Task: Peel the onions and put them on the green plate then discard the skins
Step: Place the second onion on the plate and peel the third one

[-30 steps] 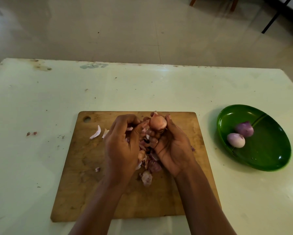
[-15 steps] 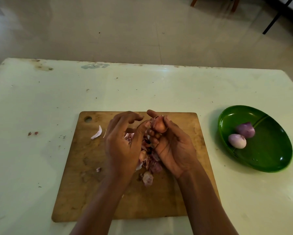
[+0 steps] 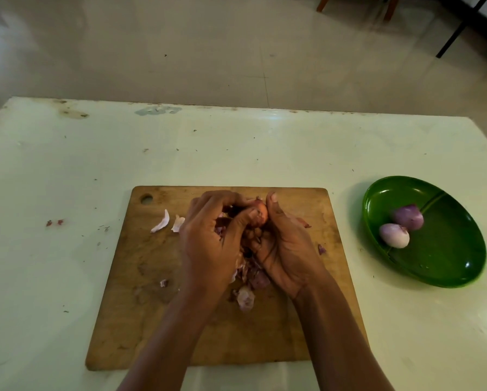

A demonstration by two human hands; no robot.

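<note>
Onion (image 3: pixel 260 214) sits mid-frame above the cutting board (image 3: pixel 157 320), cupped in the right hand (image 3: pixel 287 249), with the left hand (image 3: pixel 208 249) pinching its skin. Green plate (image 3: pixel 448 266) with two peeled onions (image 3: pixel 394 235) lies at right, apart from the board's edge.

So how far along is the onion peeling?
Done: a pale onion and a purple onion lie peeled on the green plate. In hand: the left hand and right hand grip a third onion, brownish skin apparently on, above the cutting board. Left: plating it and discarding the skins heaped on the board.
</note>
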